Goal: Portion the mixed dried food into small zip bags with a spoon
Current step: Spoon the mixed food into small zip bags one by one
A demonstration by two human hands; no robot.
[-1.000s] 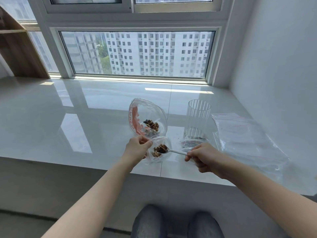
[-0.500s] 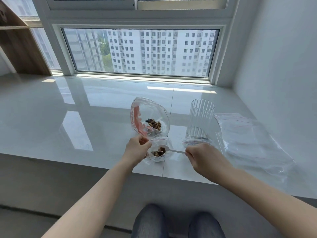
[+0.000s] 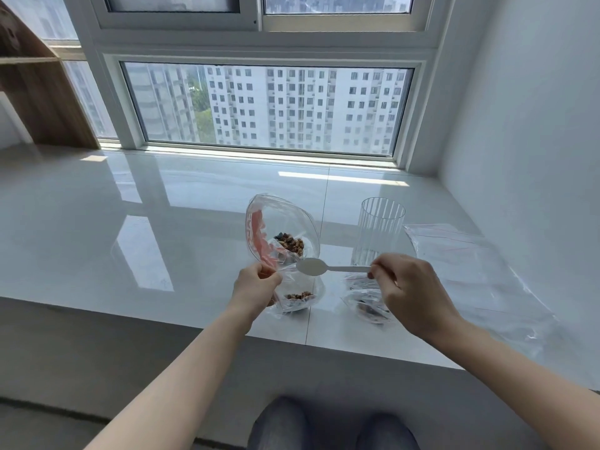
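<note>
Glass (image 3: 380, 235) blocks R, sill (image 3: 130, 206) L free

Left hand (image 3: 256, 287) and right hand (image 3: 410, 293) raised, fingers (image 3: 378, 267) pinched.

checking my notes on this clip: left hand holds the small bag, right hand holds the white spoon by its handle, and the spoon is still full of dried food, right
Not quite. In the head view the spoon is empty: its white bowl shows bare above the small bag, with the dried food already lying inside that bag. The rest holds: the left hand holds the small bag and the right hand holds the spoon by its handle.
</note>
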